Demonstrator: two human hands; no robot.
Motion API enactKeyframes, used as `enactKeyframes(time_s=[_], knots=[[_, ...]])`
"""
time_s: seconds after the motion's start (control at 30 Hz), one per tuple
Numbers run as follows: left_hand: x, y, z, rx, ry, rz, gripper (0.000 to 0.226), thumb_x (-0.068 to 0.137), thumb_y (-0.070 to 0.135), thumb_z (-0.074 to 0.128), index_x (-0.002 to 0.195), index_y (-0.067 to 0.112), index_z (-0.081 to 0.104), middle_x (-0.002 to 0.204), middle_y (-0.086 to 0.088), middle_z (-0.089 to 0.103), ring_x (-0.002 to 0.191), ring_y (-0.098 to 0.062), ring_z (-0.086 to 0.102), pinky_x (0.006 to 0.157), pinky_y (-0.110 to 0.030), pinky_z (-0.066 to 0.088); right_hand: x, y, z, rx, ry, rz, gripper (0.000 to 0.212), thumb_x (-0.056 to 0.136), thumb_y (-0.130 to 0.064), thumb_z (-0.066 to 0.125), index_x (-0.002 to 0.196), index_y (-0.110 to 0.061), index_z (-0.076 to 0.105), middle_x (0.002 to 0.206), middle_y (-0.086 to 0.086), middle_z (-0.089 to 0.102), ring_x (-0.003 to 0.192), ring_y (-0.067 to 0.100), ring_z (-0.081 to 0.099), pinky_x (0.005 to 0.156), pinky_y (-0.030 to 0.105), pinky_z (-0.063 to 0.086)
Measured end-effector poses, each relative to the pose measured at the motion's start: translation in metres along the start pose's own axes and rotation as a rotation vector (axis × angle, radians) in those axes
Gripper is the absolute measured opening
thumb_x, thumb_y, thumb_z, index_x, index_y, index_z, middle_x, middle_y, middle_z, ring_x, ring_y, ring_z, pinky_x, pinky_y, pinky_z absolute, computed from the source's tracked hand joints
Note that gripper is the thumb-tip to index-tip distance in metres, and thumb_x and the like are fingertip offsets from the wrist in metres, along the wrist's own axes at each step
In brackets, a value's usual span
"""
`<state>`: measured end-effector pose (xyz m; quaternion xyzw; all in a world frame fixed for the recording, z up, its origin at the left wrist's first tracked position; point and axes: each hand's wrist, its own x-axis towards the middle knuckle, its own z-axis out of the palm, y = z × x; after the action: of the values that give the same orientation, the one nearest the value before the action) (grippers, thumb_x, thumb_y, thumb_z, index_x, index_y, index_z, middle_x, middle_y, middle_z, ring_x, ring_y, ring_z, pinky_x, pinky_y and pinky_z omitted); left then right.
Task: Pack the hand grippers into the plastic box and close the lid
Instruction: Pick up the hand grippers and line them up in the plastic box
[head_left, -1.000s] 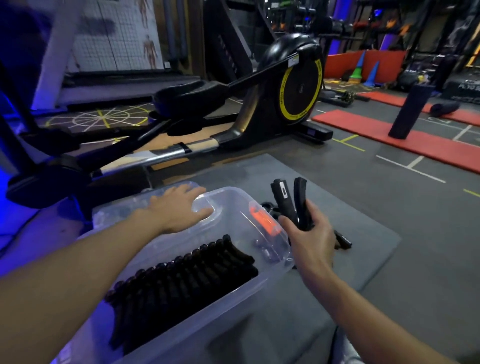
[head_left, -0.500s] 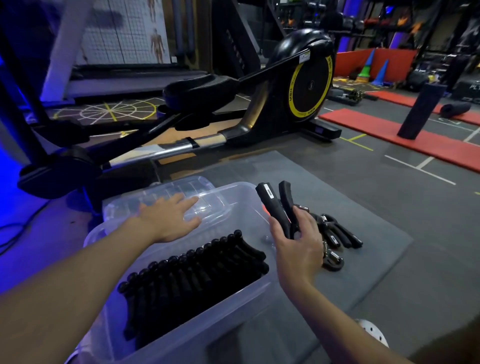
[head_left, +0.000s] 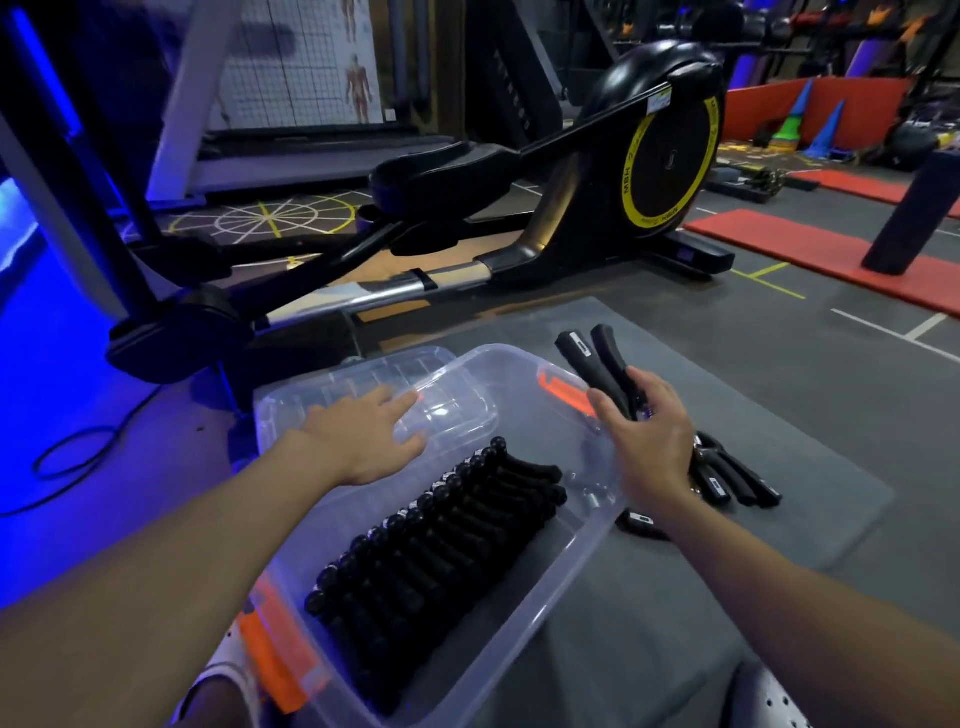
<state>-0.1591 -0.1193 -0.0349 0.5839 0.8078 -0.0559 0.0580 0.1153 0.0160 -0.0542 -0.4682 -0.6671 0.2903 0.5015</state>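
Observation:
A clear plastic box (head_left: 582, 551) with orange latches stands on a grey mat, holding a tight row of black hand grippers (head_left: 441, 535). My left hand (head_left: 363, 436) lies flat, fingers straight, on the box's far left rim, over the clear lid (head_left: 332, 384) lying just behind it. My right hand (head_left: 644, 441) grips one black hand gripper (head_left: 597, 358) by its spring end, handles pointing up, above the box's right corner. Several more black hand grippers (head_left: 727, 473) lie on the mat right of the box, partly hidden by my right hand.
A black and yellow elliptical trainer (head_left: 623, 171) stands close behind the mat (head_left: 779, 395). A black cable (head_left: 67, 457) loops on the blue-lit floor at left. Red mats (head_left: 810, 244) and a dark upright roller (head_left: 914, 218) are at far right.
My right hand has carried the hand gripper left, from over the mat to above the box's right corner. My left hand stays on the box's far rim.

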Motion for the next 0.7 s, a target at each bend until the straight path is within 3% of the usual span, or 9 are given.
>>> enactKeyframes(time_s=[0.1,0.23,0.43,0.57,0.7], knots=[[-0.006,0.001,0.003,0.006,0.032,0.026,0.069,0.089,0.07,0.022,0.15,0.045,0.005,0.157,0.009,0.02,0.124,-0.029,0.05,0.093,-0.046,0.047,0.01,0.001,-0.003,0.026,-0.008,0.019,0.038,0.08,-0.03,0.077,0.116,-0.026,0.065,0.101,-0.018,0.06,0.092,0.001,0.056,0.077,0.002,0.037],[-0.007,-0.002,0.003,-0.024,0.052,0.043,0.064,0.09,0.067,0.022,0.148,0.052,0.002,0.156,0.009,0.024,0.124,-0.025,0.051,0.088,-0.041,0.05,-0.006,-0.004,-0.003,0.111,0.053,0.051,0.031,0.08,-0.03,0.077,0.107,-0.033,0.064,0.099,-0.013,0.065,0.086,0.004,0.059,0.081,0.02,0.046],[-0.006,-0.004,0.003,-0.038,0.061,0.054,0.063,0.089,0.067,0.021,0.148,0.053,0.003,0.154,0.006,0.031,0.129,-0.025,0.048,0.092,-0.042,0.048,-0.055,-0.023,0.006,0.281,0.208,0.143,0.028,0.08,-0.029,0.077,0.102,-0.038,0.062,0.1,-0.011,0.066,0.083,0.003,0.056,0.075,0.012,0.042],[-0.006,-0.002,0.004,-0.026,0.085,0.056,0.06,0.091,0.064,0.022,0.147,0.054,0.003,0.152,0.002,0.034,0.127,-0.025,0.051,0.091,-0.041,0.049,-0.069,-0.025,0.012,0.321,0.179,0.131,0.033,0.08,-0.028,0.075,0.112,-0.03,0.067,0.101,-0.015,0.065,0.089,0.009,0.06,0.082,0.024,0.046],[-0.01,0.002,0.001,-0.015,0.099,0.047,0.059,0.093,0.062,0.022,0.148,0.053,0.002,0.153,0.0,0.033,0.126,-0.026,0.051,0.091,-0.041,0.049,-0.063,-0.023,0.013,0.297,0.14,0.11,0.035,0.08,-0.029,0.075,0.114,-0.032,0.067,0.103,-0.017,0.065,0.092,0.01,0.06,0.083,0.024,0.047]])
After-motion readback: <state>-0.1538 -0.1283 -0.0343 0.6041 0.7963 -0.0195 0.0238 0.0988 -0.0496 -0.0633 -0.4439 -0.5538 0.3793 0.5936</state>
